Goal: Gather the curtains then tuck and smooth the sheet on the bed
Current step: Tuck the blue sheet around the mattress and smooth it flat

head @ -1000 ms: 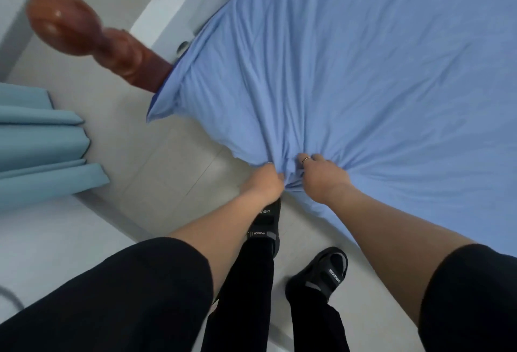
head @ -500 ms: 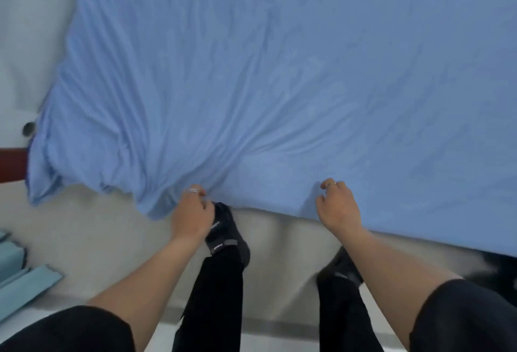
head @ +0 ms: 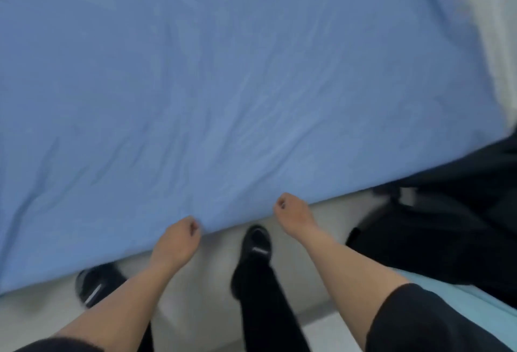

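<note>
A light blue sheet [head: 237, 85] covers the bed and fills most of the head view, with shallow creases running toward its near edge. My left hand [head: 179, 239] sits at that near edge with fingers curled, pinching the sheet's hem. My right hand [head: 292, 213] is a little further right at the same edge, fingers curled on the hem too. The frame is motion-blurred. No curtain shows in the left part of the view.
My two feet in dark sandals [head: 258, 242] stand on the pale floor [head: 190, 290] close under the bed edge. A dark bulky object [head: 447, 228] lies at the right beside the bed. A light teal strip [head: 470, 298] shows at the lower right.
The view has swung right along the bed; the wooden bedpost and teal curtain have left the frame. My hands, bunched together earlier, have spread apart and shifted right along the sheet's edge.
</note>
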Motion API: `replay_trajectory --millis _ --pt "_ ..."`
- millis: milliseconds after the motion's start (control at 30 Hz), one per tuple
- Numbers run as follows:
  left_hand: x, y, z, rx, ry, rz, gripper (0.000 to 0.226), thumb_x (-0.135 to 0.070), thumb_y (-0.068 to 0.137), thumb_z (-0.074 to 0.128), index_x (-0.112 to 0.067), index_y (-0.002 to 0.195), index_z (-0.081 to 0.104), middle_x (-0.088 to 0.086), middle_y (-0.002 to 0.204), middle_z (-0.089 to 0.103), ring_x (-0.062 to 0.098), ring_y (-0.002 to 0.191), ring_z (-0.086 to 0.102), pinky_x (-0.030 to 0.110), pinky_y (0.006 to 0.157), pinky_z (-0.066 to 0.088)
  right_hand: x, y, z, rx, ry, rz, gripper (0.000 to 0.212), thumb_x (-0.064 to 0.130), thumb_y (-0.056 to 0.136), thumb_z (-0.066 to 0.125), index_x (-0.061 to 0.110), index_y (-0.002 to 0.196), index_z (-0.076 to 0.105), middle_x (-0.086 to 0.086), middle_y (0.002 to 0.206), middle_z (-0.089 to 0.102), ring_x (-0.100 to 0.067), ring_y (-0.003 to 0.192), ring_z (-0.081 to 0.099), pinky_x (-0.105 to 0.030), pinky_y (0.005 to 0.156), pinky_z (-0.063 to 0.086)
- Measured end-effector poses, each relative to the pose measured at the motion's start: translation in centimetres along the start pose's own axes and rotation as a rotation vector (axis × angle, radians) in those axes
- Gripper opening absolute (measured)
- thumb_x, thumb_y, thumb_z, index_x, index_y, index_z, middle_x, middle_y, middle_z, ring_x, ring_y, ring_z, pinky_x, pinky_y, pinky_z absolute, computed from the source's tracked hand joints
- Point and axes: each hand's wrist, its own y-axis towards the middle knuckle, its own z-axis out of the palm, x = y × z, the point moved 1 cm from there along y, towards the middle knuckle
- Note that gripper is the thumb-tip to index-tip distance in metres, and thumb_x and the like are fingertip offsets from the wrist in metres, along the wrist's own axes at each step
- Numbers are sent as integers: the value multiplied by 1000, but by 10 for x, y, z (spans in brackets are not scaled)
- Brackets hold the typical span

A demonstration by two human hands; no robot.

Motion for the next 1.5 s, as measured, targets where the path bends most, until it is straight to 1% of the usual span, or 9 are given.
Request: replay_trajectory --millis 467,700,833,1033,1100,1167,1233,1333,1500 --pt "-314 99 24 74 -153 144 12 -20 93 62 -18 81 61 0 74 67 17 70 62 30 61 42 -150 115 -297 -205 163 196 16 24 93 48 15 91 60 4 81 61 -15 73 56 -30 65 48" --pt "-410 136 22 56 -93 129 13 -20 91 63 -23 79 61 -4 77 69 20 74 64 36 68 47 -198 191 -426 -219 -27 216 8 26 90 50 23 89 57 0 96 63 -26 97 62 -32 79 45" --pt "-472 164 56 50 -98 118 15 -19 91 63 -23 76 61 -4 72 68 18 68 64 34 63 47 -266 263 -498 -186 -229 239 30 19 94 44 11 117 60 -12 127 62 -32 118 58 -36 95 44" --pt "-573 222 150 39 -23 84 12 -23 91 61 -23 79 60 -6 77 68 15 71 63 32 64 47 -410 339 -580 -118 -233 508 41 15 93 44 4 132 54 -20 131 59 -36 118 59 -40 98 49" --pt "-608 235 184 36 46 71 16 -26 91 58 -21 77 56 -3 72 65 19 69 61 35 64 50 -451 343 -583 -27 -161 595 46 15 94 53 -3 136 52 -25 125 63 -36 105 69 -41 85 58" --pt "-646 242 212 20 143 53 20 -32 91 53 -22 74 51 -3 69 61 20 66 59 34 60 48 -475 344 -573 79 111 765 49 7 90 64 -6 135 50 -28 106 64 -36 67 72 -38 46 57" --pt "-680 247 230 5 237 37 24 -40 91 49 -23 73 49 -5 68 60 18 63 57 31 57 42 -482 351 -555 130 492 924 60 7 89 70 2 142 41 -24 117 59 -38 66 65 -38 31 50" --pt "-733 254 251 -1 287 120 28 -43 93 45 -21 76 48 -6 72 60 21 68 60 32 60 43 -485 369 -535 2 882 1057 59 9 91 66 12 143 41 -20 126 57 -39 96 64 -39 43 57" --pt "-838 274 273 -25 312 474 13 -31 95 44 -22 93 53 -2 85 65 30 79 63 34 62 41 -491 375 -524 -154 1214 1178 18 16 97 46 11 111 55 -12 86 58 -23 69 57 -34 62 59"
